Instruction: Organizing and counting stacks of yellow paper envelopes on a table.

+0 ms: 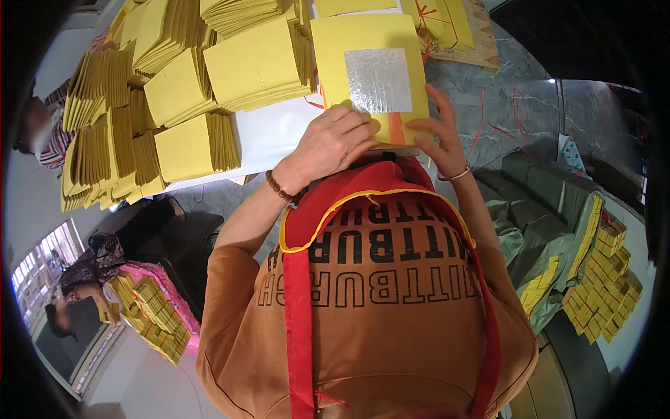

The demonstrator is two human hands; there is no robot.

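In front of me, at the table's near edge, lies a thick stack of yellow paper (335, 42). A silver foil square (380, 80) is on its top sheet, and a red strip (396, 128) runs from the foil to the near edge. My left hand (336, 138) is closed over the stack's near left corner, fingers bent and pressed together; its fingertips are partly hidden. At the near right corner is my right hand (447, 133), with its fingers apart and bent toward the side of the stack, the tips at its edge.
Fanned bundles of yellow paper (255, 63) cover the white table (269, 129) to the left. A red-tied bundle (443, 24) sits at the far right. Green sacking (537, 209) and piled yellow bundles (604, 293) stand right. Two other people (91, 269) are at the left.
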